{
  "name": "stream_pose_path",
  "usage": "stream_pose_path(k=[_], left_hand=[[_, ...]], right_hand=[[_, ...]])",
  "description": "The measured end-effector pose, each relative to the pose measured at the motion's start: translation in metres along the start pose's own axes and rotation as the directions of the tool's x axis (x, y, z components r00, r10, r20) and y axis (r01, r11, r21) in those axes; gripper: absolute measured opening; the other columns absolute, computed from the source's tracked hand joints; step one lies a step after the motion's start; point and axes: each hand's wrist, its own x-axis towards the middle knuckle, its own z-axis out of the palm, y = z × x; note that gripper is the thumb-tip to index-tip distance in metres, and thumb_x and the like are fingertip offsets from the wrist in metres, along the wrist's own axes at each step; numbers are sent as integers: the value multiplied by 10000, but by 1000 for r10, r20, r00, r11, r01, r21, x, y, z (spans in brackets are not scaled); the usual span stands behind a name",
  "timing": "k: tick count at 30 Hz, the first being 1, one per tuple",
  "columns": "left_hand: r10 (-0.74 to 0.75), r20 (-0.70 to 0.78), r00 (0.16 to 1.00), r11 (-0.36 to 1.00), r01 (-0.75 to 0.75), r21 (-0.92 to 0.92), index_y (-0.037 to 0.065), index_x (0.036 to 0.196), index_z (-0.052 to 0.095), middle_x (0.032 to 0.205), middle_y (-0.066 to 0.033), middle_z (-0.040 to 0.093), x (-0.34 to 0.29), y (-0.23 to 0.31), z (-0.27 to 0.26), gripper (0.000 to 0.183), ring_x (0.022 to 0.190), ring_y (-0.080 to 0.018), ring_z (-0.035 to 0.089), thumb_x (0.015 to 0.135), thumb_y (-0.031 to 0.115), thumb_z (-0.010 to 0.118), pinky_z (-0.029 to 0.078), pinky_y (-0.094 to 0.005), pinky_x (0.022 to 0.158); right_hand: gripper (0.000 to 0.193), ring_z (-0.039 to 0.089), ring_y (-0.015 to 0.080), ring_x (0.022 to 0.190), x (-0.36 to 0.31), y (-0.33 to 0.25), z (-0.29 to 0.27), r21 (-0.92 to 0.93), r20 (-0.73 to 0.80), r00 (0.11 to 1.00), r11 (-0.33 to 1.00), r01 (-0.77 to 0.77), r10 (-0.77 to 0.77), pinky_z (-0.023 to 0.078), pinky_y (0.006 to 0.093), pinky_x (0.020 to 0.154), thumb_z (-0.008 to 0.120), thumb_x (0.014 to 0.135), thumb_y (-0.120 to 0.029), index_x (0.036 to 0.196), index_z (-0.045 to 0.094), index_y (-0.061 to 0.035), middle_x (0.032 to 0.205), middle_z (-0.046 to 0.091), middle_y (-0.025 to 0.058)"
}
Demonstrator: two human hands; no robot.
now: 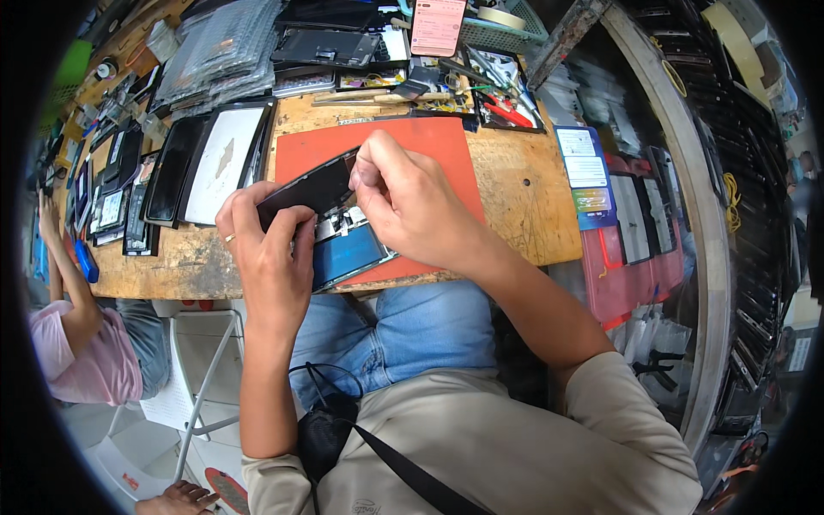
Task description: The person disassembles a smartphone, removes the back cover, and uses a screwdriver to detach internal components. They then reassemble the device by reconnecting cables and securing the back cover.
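Note:
My left hand grips the left end of a dark phone screen panel, its fingers bent around the edge. The panel is tilted up over an opened phone body. A large blue battery and some small inner parts show in that body. My right hand is closed in a pinch at the panel's right end; whatever lies between its fingertips is hidden. The phone body rests on an orange-red mat, close to the bench's front edge.
Phone panels lie in rows on the left, near bubble-wrapped packs. A tray of tools, a lit phone and a basket stand at the back. Another person sits far left; another hand shows at lower left.

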Motion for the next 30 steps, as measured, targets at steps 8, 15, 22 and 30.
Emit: stream_pose_path(k=[8,15,22,30], left_hand=[[27,11,1000,998,-28,57,67,995,759,1276,-154,621,-4,-3,3,194,1265,-383,531,823,26,836,392,-514,1090],[6,69,998,1000,-8,27,112,1005,795,1390,-147,608,-1,4,-1,180,1367,-393,497,839,59,841,357,-524,1130],[-12,89,996,1000,13,-10,138,982,813,1440,-144,592,-1,6,-2,168,1413,-400,468,829,84,859,304,-543,1161],[-20,93,995,999,22,-23,158,968,823,1443,-132,586,-2,8,0,167,1432,-395,448,817,105,869,257,-534,1172]], right_hand=[[216,675,291,731,1,-1,-1,-50,11,999,998,36,-35,528,405,647,640,903,99,1017,493,-13,824,630,131],[227,671,311,716,2,-5,-4,-72,-10,999,996,51,-51,519,409,636,654,893,90,1013,493,-14,812,627,140],[227,677,458,789,2,-7,-12,-63,1,1000,998,17,-17,521,524,683,634,866,78,1013,478,2,845,649,202],[141,668,156,814,-2,-12,-14,61,24,999,998,22,-24,543,313,683,607,964,86,1017,510,-3,913,669,105]])
